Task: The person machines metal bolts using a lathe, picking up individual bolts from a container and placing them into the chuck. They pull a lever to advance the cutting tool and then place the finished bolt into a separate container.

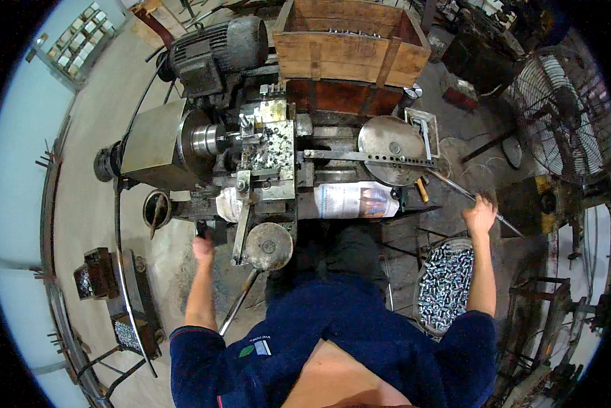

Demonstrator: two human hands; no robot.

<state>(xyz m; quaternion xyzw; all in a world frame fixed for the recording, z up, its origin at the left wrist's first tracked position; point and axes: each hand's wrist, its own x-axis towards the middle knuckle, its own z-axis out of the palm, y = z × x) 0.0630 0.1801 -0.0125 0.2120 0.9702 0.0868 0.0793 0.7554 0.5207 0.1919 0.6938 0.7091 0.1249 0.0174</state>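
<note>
My right hand [480, 216] is wrapped round a long metal lever rod [448, 182] that slopes down to the right from beside a round metal disc [380, 139] on a small lathe. On the left, my left hand [202, 249] is closed, slightly blurred, at a small dark piece [201, 230] below the machine's front edge; what it grips is not clear. Between my hands stands the lathe's carriage [273, 153], strewn with metal chips. To its left a shiny cylindrical spindle nose [207, 139] faces the carriage. A second round disc [269, 246] sits on a lever arm near my body.
A wooden crate [346, 58] with metal parts stands behind the lathe, a motor [217, 51] at the back left. A basket of small metal parts [445, 289] is beside my right arm. Printed paper [339, 200] lies along the front. A fan [557, 115] stands right.
</note>
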